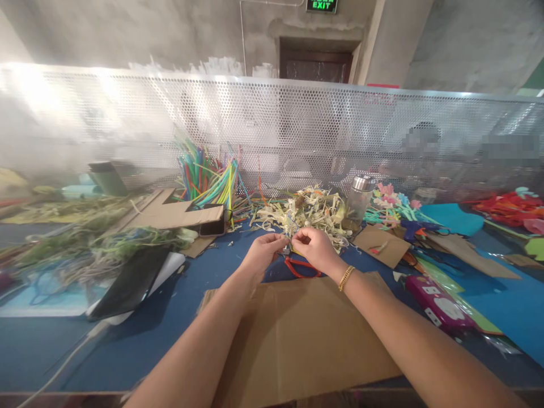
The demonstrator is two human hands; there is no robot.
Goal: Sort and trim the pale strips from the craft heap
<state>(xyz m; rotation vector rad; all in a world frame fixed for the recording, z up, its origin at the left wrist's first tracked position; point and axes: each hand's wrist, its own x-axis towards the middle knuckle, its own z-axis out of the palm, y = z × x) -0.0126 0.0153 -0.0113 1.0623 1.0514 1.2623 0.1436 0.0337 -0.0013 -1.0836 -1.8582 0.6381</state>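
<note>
Landmark: we place everything from the large brown cardboard sheet lying on the blue table directly in front of the person.
Left hand: the left hand is just beyond the sheet's far edge, its fingers closed in a narrow pinch on a small pale yellowish piece.
Right hand: the right hand, with a gold bracelet at the wrist, meets the left one there and its fingers pinch the other end of the same piece.
Held thing: the piece is in the air between both sets of fingertips. It is too small for us to say what it is.
Beneath the hands: red-handled scissors lie at the sheet's far edge.
Beyond the sheet: a heap of pale shredded strips, and right of it a clear jar with a metal lid.
Beyond and left: a bundle of coloured plastic straws.
Risk: we judge that the piece could slip from so fine a pinch and be lost in the heap of similar strips. A lowered wrist could also catch on the scissors.
Writing: a green sign high above the sheet reads "EXIT". The purple packet to the right of the sheet has white marks we cannot read.
</note>
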